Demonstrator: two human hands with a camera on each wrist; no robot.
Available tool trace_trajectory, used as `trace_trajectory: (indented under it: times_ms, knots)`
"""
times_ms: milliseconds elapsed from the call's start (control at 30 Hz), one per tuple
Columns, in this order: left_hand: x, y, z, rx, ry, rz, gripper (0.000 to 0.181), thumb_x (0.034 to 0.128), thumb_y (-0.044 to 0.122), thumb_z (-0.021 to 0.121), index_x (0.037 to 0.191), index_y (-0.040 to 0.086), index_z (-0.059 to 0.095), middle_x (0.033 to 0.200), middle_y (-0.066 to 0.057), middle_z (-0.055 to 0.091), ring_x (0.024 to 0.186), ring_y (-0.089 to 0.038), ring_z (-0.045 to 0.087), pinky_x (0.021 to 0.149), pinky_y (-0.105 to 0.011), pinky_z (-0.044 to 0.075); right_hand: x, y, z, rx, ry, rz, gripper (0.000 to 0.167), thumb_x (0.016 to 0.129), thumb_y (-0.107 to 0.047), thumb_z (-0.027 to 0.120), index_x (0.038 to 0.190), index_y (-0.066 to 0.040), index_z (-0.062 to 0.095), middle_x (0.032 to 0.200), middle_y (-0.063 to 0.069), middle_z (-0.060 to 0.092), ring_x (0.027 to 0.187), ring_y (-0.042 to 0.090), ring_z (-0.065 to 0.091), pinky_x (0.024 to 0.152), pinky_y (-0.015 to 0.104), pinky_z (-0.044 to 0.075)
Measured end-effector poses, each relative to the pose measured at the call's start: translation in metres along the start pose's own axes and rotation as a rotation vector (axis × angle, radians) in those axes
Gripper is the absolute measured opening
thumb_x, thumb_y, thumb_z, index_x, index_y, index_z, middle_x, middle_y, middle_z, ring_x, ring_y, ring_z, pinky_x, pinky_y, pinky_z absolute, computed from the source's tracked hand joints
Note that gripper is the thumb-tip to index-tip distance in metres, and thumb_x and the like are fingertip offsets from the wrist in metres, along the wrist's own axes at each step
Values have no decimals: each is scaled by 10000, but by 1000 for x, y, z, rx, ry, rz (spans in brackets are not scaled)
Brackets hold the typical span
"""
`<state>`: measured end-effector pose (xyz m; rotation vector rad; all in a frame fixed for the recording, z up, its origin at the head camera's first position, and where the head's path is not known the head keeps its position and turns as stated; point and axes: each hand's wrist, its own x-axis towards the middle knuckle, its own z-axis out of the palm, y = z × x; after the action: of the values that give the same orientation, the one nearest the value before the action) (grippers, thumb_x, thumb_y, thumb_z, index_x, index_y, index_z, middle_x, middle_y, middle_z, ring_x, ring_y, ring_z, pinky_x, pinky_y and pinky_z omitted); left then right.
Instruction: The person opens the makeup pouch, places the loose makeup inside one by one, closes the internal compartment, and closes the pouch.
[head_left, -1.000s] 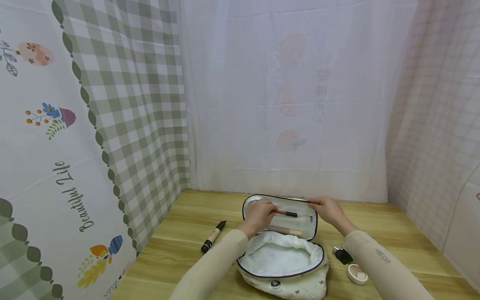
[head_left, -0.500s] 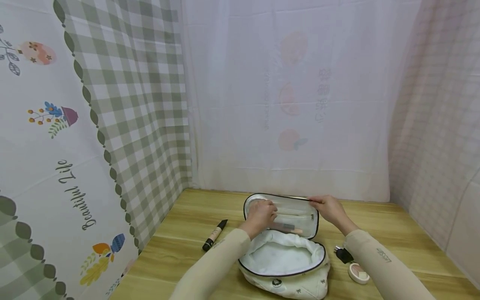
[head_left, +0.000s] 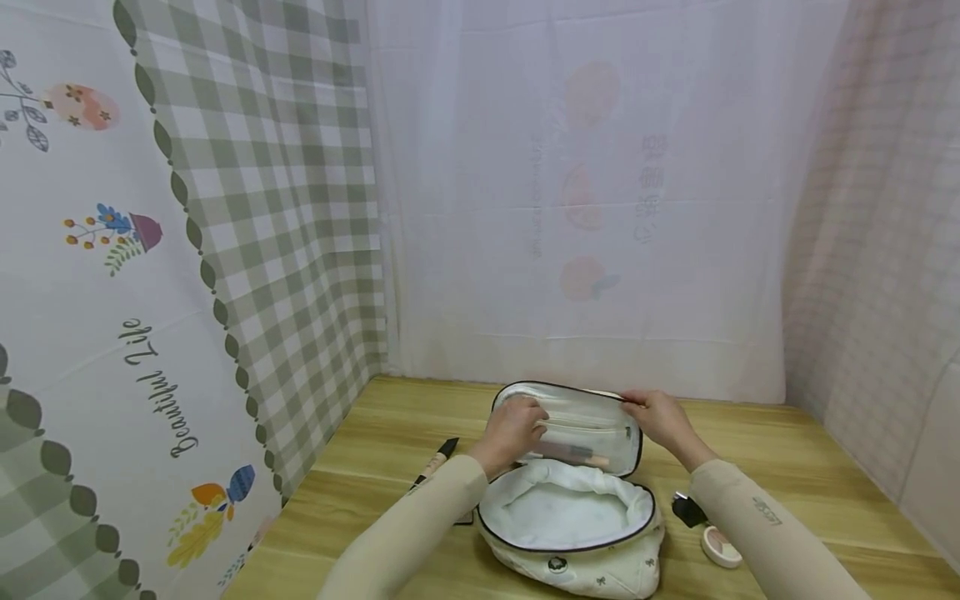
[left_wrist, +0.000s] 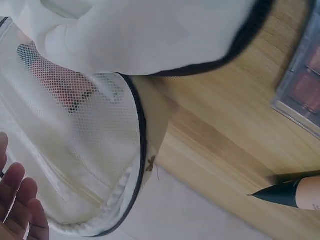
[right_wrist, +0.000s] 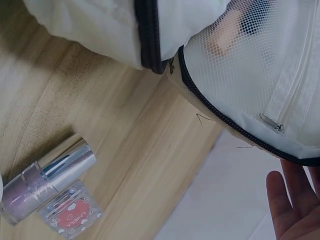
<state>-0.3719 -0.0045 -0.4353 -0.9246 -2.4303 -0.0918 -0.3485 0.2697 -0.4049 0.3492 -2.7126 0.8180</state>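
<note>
The cream cosmetic bag (head_left: 577, 571) stands unzipped, its lid (head_left: 633, 442) raised at the back. Behind the lid's mesh pocket (left_wrist: 115, 107) lie slim stick-shaped cosmetics (head_left: 581, 454), one dark-ended and one peach; the mesh blurs their kind. My left hand (head_left: 512, 435) is at the lid's left part, over the pocket's zipper side. Its fingers (left_wrist: 22, 192) are spread loosely, and no item shows in them. At the lid's upper right corner, my right hand (head_left: 663, 421) pinches the dark-trimmed edge. Some of its fingers (right_wrist: 282, 200) pass behind the lid.
Left of the bag lie a black-tipped pen-like stick (left_wrist: 277, 194) and a clear-lidded makeup palette (left_wrist: 302, 85). On the right are a silver-capped tube (right_wrist: 72, 160), a small clear blush compact (right_wrist: 72, 212) and a round white compact (head_left: 722, 547). Fabric curtains (head_left: 585, 350) border the wooden table.
A dark-capped, reddish-brown stick was in my left hand; it went into the lid's mesh pocket and slipped from my fingers. The left hand then shifted slightly left. My right hand kept its hold.
</note>
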Motion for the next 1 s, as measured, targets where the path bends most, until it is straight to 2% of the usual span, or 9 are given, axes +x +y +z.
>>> trace_trajectory:
  times_ms: [167, 367, 500, 833, 1000]
  knots:
    - [-5, -5, -5, -16, -4, -26, 152, 895, 287, 752, 1040, 244, 771, 1043, 103, 683, 975, -80, 633, 816, -229, 505, 2, 1, 3, 15, -21, 12, 385, 977, -99, 590, 1306, 102, 577, 1230, 304, 613, 1127, 485, 575, 888, 576, 478]
    - [-8, -6, -13, -66, -45, -60, 172, 906, 277, 745, 1067, 222, 768, 1039, 87, 677, 976, -86, 618, 802, -234, 510, 2, 1, 3, 31, -52, 41, 478, 992, -119, 576, 1385, 131, 469, 1292, 336, 557, 1159, 503, 548, 921, 577, 465]
    - [-10, -8, -13, -67, -65, -71, 176, 913, 276, 737, 1076, 217, 768, 1037, 79, 681, 943, -88, 631, 788, -237, 516, 0, 1, 1, 52, -80, 68, 515, 1006, -144, 565, 1420, 127, 425, 1354, 351, 497, 1189, 513, 520, 927, 583, 461]
    - [-15, -18, -12, -83, -60, -102, 187, 890, 263, 762, 1065, 197, 768, 1039, 63, 686, 946, -128, 647, 807, -266, 520, -3, 2, -1, 43, -100, 88, 521, 1016, -184, 554, 1429, 107, 426, 1372, 345, 484, 1194, 509, 518, 912, 587, 468]
    - [-20, -23, -12, -104, -91, -131, 227, 892, 274, 757, 1096, 174, 760, 1048, 32, 678, 963, -148, 640, 807, -281, 518, -6, 4, 2, 52, -88, 60, 513, 1002, -186, 583, 1390, 128, 465, 1338, 349, 512, 1161, 507, 544, 893, 575, 486]
